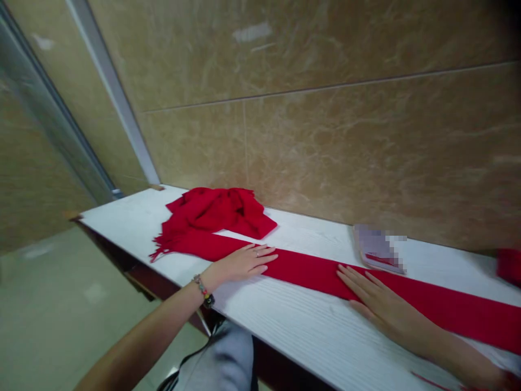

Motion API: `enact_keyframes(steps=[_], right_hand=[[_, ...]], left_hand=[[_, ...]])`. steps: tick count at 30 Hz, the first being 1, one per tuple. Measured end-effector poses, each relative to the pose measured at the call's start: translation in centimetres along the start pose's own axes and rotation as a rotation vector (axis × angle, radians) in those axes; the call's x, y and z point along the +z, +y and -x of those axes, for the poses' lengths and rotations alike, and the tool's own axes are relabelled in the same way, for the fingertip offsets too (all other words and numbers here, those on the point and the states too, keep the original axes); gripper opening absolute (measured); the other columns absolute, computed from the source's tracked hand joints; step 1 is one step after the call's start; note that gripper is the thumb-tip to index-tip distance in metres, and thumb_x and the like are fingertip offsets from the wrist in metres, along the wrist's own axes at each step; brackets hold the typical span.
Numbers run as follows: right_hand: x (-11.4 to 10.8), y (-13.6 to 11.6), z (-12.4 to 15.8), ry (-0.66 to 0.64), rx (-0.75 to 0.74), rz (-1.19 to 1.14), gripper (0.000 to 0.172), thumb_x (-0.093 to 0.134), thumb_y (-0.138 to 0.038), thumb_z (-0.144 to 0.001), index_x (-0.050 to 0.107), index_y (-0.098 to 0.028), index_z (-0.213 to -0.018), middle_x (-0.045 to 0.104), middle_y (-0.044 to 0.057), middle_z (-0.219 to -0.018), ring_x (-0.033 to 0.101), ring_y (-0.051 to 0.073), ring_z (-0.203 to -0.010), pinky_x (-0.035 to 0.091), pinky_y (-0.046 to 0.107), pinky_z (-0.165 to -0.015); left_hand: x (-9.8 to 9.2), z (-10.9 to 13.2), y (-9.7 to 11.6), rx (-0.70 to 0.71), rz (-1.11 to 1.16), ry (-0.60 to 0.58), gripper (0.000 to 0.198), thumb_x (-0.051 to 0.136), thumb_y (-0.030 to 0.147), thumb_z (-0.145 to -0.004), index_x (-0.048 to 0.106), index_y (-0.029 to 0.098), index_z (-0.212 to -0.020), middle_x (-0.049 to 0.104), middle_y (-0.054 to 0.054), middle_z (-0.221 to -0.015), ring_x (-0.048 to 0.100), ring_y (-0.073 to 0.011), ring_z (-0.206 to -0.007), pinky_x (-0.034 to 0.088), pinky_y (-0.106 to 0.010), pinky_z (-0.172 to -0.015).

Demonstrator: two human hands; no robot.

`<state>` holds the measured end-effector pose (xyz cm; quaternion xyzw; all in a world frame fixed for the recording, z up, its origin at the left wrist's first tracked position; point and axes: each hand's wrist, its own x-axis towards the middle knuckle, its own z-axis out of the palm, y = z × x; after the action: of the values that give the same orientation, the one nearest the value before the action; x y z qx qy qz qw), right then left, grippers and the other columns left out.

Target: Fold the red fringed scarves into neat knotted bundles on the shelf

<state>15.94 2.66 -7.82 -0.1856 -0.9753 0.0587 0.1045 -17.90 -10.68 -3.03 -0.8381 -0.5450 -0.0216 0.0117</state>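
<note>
A long red scarf [309, 270] lies stretched along a white wood-grain table [285, 320], its fringed end at the left. My left hand [244, 262], with a ring and a beaded bracelet, lies flat and open on the scarf's near edge. My right hand [374, 301] rests flat on the scarf farther right, fingers spread. A second red scarf [220, 210] sits bunched in a heap behind the stretched one, near the wall.
A small blurred booklet or card [378, 250] lies on the table by the marble wall [325, 136]. Another bit of red cloth [509, 266] shows at the right edge. The table's left end drops to a tiled floor [61, 304].
</note>
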Motion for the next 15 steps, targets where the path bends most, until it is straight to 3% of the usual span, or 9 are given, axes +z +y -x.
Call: enact_keyframes(steps=[3, 5, 8, 12, 15], right_hand=[[0.9, 1.3, -0.3, 0.008, -0.010, -0.042, 0.065, 0.041, -0.048, -0.082, 0.009, -0.036, -0.137, 0.022, -0.003, -0.142, 0.028, 0.027, -0.126, 0.030, 0.050, -0.102], [1.2, 0.7, -2.0, 0.011, -0.023, -0.070, 0.066, 0.040, -0.049, -0.082, 0.008, -0.036, -0.137, 0.022, -0.002, -0.142, 0.028, 0.027, -0.126, 0.032, 0.051, -0.101], [1.4, -2.8, -7.1, -0.008, -0.080, -0.095, 0.062, 0.034, -0.049, -0.084, 0.009, -0.031, -0.138, 0.020, 0.001, -0.143, 0.022, 0.025, -0.129, 0.026, 0.051, -0.104], [2.2, -8.8, -14.6, -0.026, -0.164, -0.098, 0.056, 0.028, -0.048, -0.087, 0.022, -0.023, -0.137, 0.025, 0.005, -0.142, 0.017, 0.024, -0.130, 0.019, 0.051, -0.105], [3.2, -11.2, -17.0, -0.066, -0.225, -0.075, 0.054, 0.027, -0.047, -0.088, 0.027, -0.022, -0.136, 0.028, 0.006, -0.140, 0.020, 0.025, -0.130, 0.019, 0.053, -0.104]], left_hand=[[-0.4, 6.4, -4.5, -0.206, -0.048, -0.006, 0.043, 0.025, 0.034, -0.093, 0.029, 0.022, -0.134, 0.030, -0.002, -0.141, 0.022, -0.0125, -0.130, 0.014, -0.029, -0.106], [-0.5, 10.1, -7.1, -0.322, -0.073, -0.024, 0.043, 0.024, 0.034, -0.093, 0.029, 0.022, -0.134, 0.029, -0.003, -0.141, 0.021, -0.0137, -0.130, 0.016, -0.031, -0.106], [-0.6, 13.9, -9.9, -0.439, -0.104, -0.038, 0.043, 0.022, 0.034, -0.093, 0.030, 0.021, -0.134, 0.026, -0.004, -0.142, 0.020, -0.0150, -0.131, 0.017, -0.034, -0.105], [-0.3, 16.7, -12.0, -0.500, -0.149, -0.026, 0.043, 0.022, 0.036, -0.093, 0.030, 0.026, -0.133, 0.025, -0.002, -0.142, 0.021, -0.0165, -0.130, 0.017, -0.038, -0.105], [-0.1, 18.7, -13.4, -0.535, -0.204, 0.008, 0.042, 0.023, 0.037, -0.092, 0.030, 0.029, -0.133, 0.027, -0.001, -0.142, 0.022, -0.0189, -0.130, 0.015, -0.043, -0.104]])
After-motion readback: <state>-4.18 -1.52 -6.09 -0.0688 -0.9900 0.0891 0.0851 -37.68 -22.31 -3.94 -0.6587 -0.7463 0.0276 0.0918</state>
